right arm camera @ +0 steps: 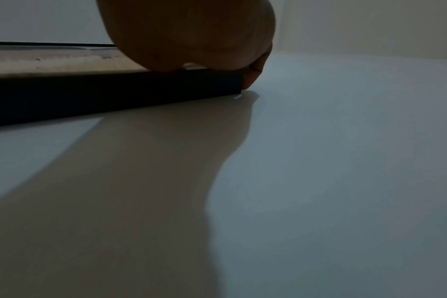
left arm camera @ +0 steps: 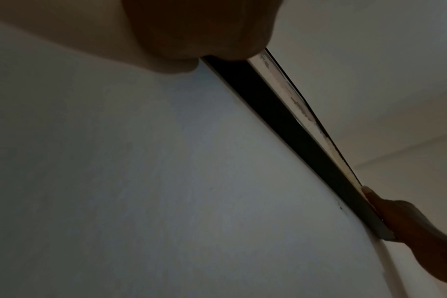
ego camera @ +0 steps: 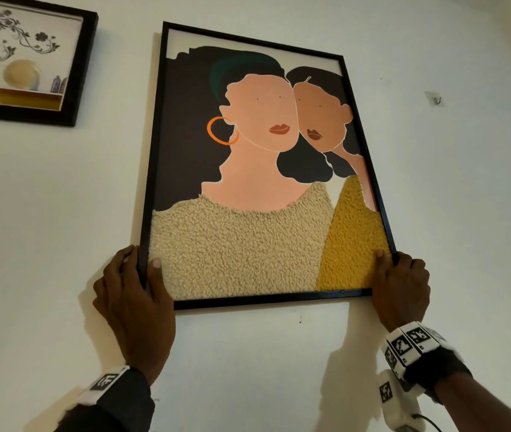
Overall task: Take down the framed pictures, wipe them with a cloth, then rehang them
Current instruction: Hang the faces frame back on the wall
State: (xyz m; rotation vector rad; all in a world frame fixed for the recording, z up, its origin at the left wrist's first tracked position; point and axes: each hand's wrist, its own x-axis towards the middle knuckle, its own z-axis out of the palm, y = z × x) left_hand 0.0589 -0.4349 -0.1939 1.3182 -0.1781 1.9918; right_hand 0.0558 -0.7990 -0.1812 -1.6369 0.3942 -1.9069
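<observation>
Gripping one framed picture (ego camera: 248, 169), two hands, second picture (ego camera: 26, 57) hanging

**Plain white wall, lit from behind**

White painted wall (ego camera: 279, 369), smooth, a few small dark specks. Small hook (ego camera: 436, 99) fixed at upper right. Soft shadows fall across the lower wall. Ceiling (left arm camera: 370, 50) pale, meeting the wall at a faint line.
</observation>
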